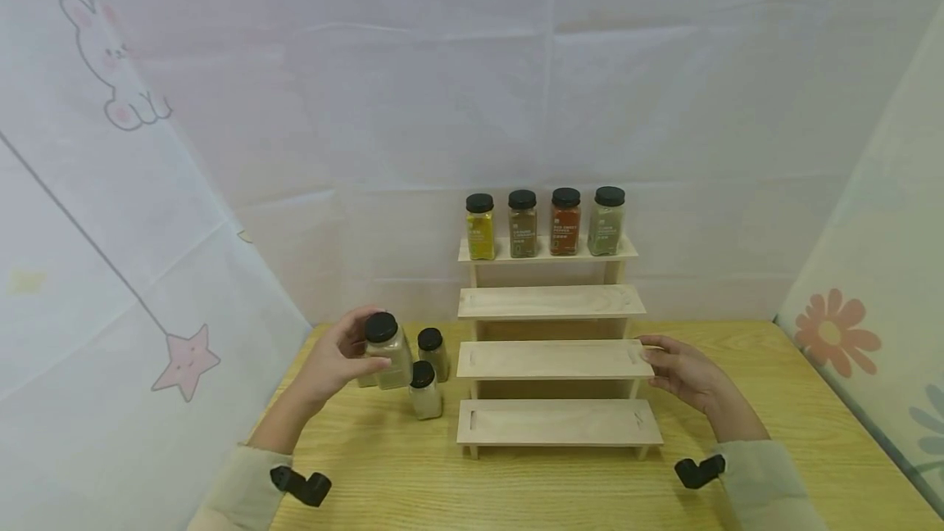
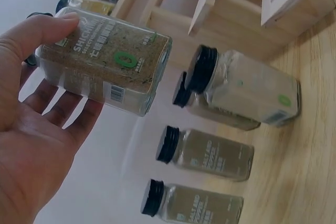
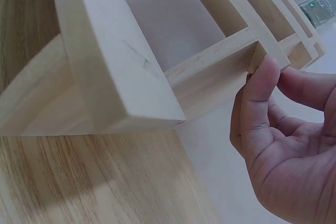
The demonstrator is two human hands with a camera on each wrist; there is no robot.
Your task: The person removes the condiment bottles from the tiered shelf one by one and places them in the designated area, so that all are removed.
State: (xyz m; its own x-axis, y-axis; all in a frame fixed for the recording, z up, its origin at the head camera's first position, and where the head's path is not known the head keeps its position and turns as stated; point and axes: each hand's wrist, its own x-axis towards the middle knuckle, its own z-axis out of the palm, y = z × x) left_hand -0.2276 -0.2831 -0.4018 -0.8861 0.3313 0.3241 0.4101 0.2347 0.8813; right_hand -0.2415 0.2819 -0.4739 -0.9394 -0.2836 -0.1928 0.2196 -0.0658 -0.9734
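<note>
My left hand (image 1: 335, 363) holds a square glass spice jar (image 1: 394, 357) with a black lid above the table, left of the rack. In the left wrist view, this jar (image 2: 110, 59) is tilted nearly sideways, its brown flecked contents and "Shichimi" label showing; thumb and fingers grip it near the lid. My right hand (image 1: 686, 375) pinches the right end of a shelf on the tiered wooden rack (image 1: 553, 360), the second from the bottom. In the right wrist view, thumb and finger of that hand (image 3: 294, 145) meet at the shelf's corner.
Four-tier rack: on its top shelf stand yellow (image 1: 481, 234), brown (image 1: 523, 234), red (image 1: 565, 232) and green (image 1: 606, 232) spice jars. Several more jars stand on the table by the rack's left side, including a pale one (image 1: 425, 401) and a darker one (image 1: 435, 360). A white cloth (image 1: 413, 121) hangs behind.
</note>
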